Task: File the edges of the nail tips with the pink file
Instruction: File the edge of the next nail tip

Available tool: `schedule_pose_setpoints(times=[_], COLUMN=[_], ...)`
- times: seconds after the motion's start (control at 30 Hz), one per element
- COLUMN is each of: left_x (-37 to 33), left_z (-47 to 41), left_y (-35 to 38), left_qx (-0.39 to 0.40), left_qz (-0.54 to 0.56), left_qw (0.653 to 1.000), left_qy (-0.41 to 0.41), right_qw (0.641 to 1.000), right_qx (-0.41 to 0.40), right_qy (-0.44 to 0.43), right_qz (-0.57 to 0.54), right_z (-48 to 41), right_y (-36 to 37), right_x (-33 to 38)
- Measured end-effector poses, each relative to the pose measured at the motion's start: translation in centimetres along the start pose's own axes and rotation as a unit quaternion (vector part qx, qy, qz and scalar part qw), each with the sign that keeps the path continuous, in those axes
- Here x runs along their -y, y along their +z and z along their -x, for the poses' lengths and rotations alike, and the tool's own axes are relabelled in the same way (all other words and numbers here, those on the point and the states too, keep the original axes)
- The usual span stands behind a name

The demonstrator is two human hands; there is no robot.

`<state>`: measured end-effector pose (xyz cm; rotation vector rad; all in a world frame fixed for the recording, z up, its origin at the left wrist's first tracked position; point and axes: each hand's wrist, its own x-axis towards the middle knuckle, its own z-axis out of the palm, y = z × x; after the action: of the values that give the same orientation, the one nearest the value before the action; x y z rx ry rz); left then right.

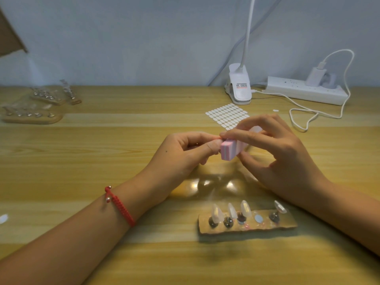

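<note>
Hands meet above the bench [102, 151]: the right hand [283, 153] grips the pink file [230, 150] between thumb and fingers, and the left hand [185, 153] pinches a small piece [216, 138], mostly hidden, against its near end. A pale wall [123, 38] backs the bench. The file is a thick block, its end striped pink, white and grey. Clear nail tips [245, 207] stand on a holder [246, 228] nearer the person.

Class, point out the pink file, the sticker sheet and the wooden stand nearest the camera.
pink file [289, 150], head view, on its striped end face.
sticker sheet [226, 115], head view, on its middle.
wooden stand [257, 230], head view, on its bare front edge.
</note>
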<state>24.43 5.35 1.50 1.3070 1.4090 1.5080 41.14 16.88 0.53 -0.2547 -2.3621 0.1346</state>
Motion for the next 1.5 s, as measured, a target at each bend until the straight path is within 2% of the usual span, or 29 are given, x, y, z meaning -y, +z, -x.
schedule_pose_setpoints(times=[1.5], left_x=[0.05], left_z=[0.02], left_y=[0.06], left_qx=[-0.009], left_qz=[-0.025], left_qw=[1.000], left_qy=[0.004], right_qw=[1.000], right_qx=[0.017], right_qy=[0.007], right_qz=[-0.017], right_z=[0.11], right_y=[-0.02], right_x=[-0.27])
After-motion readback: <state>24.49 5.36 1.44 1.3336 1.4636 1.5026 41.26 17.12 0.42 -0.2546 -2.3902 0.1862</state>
